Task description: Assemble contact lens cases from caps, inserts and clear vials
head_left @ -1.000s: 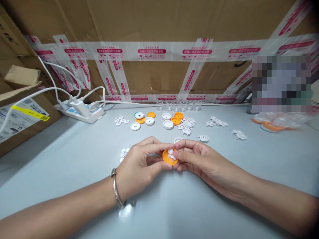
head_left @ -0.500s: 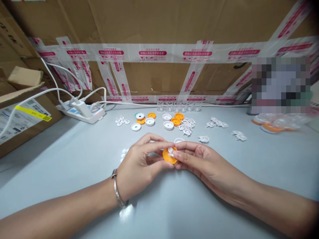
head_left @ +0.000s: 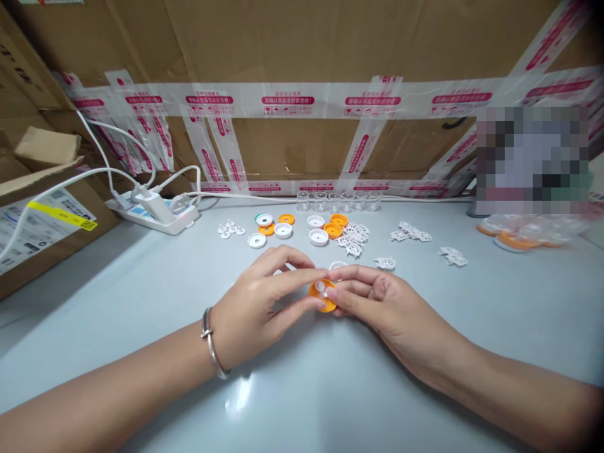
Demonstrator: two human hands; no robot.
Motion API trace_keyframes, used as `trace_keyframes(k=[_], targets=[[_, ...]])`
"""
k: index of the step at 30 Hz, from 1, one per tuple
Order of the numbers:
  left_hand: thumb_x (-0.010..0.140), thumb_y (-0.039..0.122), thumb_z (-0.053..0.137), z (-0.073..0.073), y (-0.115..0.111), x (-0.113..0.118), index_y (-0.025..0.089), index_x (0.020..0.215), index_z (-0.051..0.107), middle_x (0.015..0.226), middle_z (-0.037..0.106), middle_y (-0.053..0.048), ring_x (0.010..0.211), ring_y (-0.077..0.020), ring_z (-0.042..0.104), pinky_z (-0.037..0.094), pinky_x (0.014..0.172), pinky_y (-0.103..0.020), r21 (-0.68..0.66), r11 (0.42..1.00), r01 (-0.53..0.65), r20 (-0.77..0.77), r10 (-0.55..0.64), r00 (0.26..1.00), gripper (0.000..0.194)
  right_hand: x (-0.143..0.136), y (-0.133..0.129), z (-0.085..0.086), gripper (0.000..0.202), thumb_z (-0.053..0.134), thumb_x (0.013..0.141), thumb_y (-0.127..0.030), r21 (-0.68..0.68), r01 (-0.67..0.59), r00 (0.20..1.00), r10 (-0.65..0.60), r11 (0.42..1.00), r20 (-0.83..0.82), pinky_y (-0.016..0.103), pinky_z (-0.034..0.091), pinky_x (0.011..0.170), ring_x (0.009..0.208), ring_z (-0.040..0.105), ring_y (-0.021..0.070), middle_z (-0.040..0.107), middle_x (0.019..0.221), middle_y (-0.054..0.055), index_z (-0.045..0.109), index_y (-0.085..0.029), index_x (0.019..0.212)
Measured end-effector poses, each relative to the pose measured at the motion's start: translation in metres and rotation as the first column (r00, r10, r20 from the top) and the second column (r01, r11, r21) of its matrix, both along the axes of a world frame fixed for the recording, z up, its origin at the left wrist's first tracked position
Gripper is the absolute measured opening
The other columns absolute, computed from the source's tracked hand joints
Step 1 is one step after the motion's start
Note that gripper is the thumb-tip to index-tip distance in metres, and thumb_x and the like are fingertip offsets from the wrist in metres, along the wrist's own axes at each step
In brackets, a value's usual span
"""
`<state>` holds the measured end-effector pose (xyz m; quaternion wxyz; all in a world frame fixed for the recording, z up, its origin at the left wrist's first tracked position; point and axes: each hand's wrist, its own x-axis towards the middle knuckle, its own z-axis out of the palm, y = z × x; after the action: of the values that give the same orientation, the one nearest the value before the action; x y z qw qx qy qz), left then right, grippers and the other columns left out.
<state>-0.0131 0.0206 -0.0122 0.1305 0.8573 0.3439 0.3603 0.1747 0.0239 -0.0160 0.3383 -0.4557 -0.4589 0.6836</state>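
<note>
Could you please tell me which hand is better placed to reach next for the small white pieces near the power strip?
Probably the left hand: it is nearer the small white pieces, while the right hand is farther off, its thumb over the orange cap.

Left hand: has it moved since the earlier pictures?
Yes. Judged against the white power strip, the left hand and its bracelet have shifted slightly left and farther forward, while its fingers remain at the orange cap.

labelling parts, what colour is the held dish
The dish is orange, clearest in the head view.
</note>
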Motion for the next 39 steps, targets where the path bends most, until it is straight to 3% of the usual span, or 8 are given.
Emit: trace_keyframes(k=[8, 15, 25, 31, 39], targets=[[0.085, 0.016, 0.049, 0.006, -0.005, -0.002, 0.022, 0.089, 0.066, 0.089, 0.064, -0.003, 0.076, -0.0137, 0.056, 0.038, 0.07, -0.029, 0.284, 0.959, -0.016, -0.313, 0.109, 0.943, 0.018, -0.003, -0.002, 0.002, 0.027, 0.067, 0.071, -0.03, 0.141, -0.123, 0.977, 0.095, 0.982, 0.193, 0.025, 0.044, 0.067, 0.069, 0.06, 0.0134, 0.064, 0.068, -0.003, 0.048, -0.023, 0.09], [0.089, 0.011, 0.039, 0.013, -0.006, -0.004, 0.014, 0.085, 0.064, 0.075, 0.068, -0.004, 0.066, -0.0125, 0.059, 0.037, 0.058, -0.026, 0.425, 0.892, 0.152, -0.457, 0.066, 0.887, 0.025, -0.002, -0.001, 0.0, 0.026, 0.066, 0.071, -0.026, 0.145, -0.15, 0.97, 0.117, 0.978, 0.213, 0.023, 0.041, 0.061, 0.064, 0.055, 0.0111, 0.059, 0.064, -0.005, 0.047, -0.023, 0.088], [0.085, 0.011, 0.045, 0.013, 0.006, -0.015, 0.015, 0.086, 0.06, 0.078, 0.07, -0.005, 0.069, -0.0132, 0.062, 0.04, 0.06, -0.026, 0.439, 0.856, 0.272, -0.442, -0.057, 0.895, 0.015, 0.001, 0.001, 0.001, 0.03, 0.07, 0.067, -0.025, 0.024, -0.131, 0.986, 0.128, 0.991, 0.105, 0.026, 0.043, 0.066, 0.064, 0.058, 0.0119, 0.063, 0.066, -0.003, 0.046, -0.021, 0.086], [0.087, 0.012, 0.035, 0.013, 0.003, -0.019, 0.019, 0.089, 0.06, 0.087, 0.069, -0.007, 0.08, -0.0171, 0.062, 0.04, 0.063, -0.031, 0.421, 0.838, 0.347, -0.463, -0.13, 0.877, 0.026, 0.003, 0.002, 0.002, 0.029, 0.07, 0.068, -0.026, -0.048, -0.115, 0.993, 0.115, 0.992, 0.006, 0.027, 0.043, 0.066, 0.062, 0.057, 0.0114, 0.065, 0.068, -0.001, 0.047, -0.02, 0.085], [0.083, 0.008, 0.037, 0.013, -0.002, -0.015, 0.016, 0.087, 0.058, 0.086, 0.068, -0.009, 0.078, -0.0192, 0.063, 0.041, 0.062, -0.034, 0.429, 0.803, 0.414, -0.481, -0.184, 0.857, 0.023, 0.002, 0.001, 0.006, 0.031, 0.072, 0.065, -0.025, -0.082, -0.111, 0.994, 0.11, 0.99, -0.015, 0.025, 0.042, 0.065, 0.062, 0.055, 0.0105, 0.061, 0.061, -0.004, 0.048, -0.02, 0.083]])
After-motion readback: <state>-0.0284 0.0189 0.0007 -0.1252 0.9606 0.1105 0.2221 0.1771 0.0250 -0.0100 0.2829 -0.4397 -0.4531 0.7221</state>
